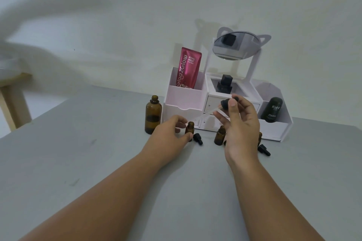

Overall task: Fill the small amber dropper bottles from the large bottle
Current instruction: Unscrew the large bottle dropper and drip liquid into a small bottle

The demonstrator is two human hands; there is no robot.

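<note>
Currently mid-transfer, by our reading. We note the left hand [172,130] low on the grey table [98,162], thumb and fingers curled round one small amber bottle [190,128] and pinning it upright. We judge this is to stop so light a bottle tipping when glass meets its narrow mouth.

The right hand [242,123] is raised above and to the right, thumb and fingertips pinching the black bulb of a dropper [225,103]. Its clear tube slants down and left, with the tip near the held bottle's open neck. Whether the tip is inside the neck or just short of it, we cannot tell. The slant, we judge, keeps the hand out of the sightline to the mouth.

The large bottle [153,115] stands uncapped just left of the left hand, dark liquid in its lower part, close enough for quick refills of the dropper. A second small bottle [219,136] stands open beside the right palm. A third bottle [260,136] shows only as a sliver behind that hand.

One loose cap [197,139] lies on its side just beside the held bottle, and another loose cap [264,150] lies further right. We take it they are parked there to leave the necks free. The small bottles are too dark for us to read fill levels.

Behind stands a white organiser [184,100] holding a pink tube [189,68].
</note>
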